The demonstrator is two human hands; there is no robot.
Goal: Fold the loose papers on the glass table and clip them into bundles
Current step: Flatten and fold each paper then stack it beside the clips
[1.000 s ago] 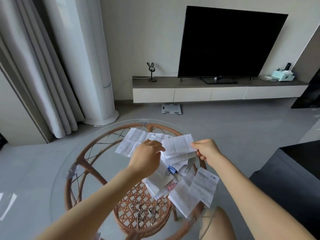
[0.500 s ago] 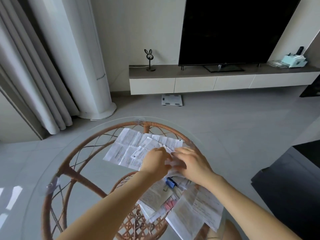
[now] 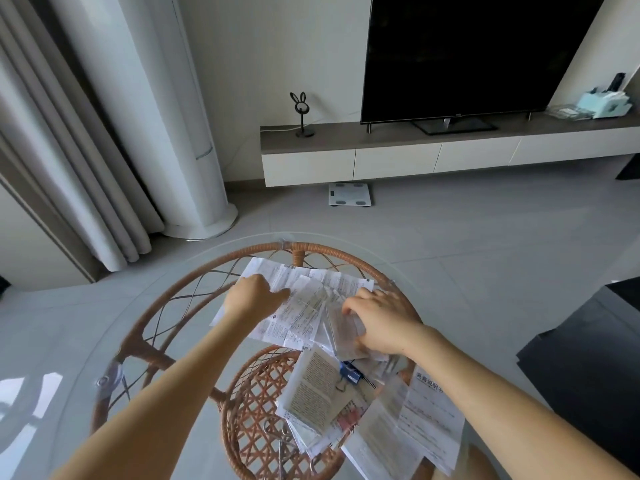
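Was a round glass table [image 3: 104, 306] over a rattan frame [image 3: 145, 344]; bore loose papers [image 3: 311, 303] spread flat at the far side; carried a folded stack [image 3: 313, 393] nearer the middle, with a blue binder clip [image 3: 350, 370] touching its right edge; held creased sheets [image 3: 426, 414] by the near right rim.

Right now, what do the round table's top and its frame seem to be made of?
Table top: clear, glossy glass; floor and frame show through it. Frame: probably rattan or wicker, matte brown, with wrapped strands and a lattice weave.
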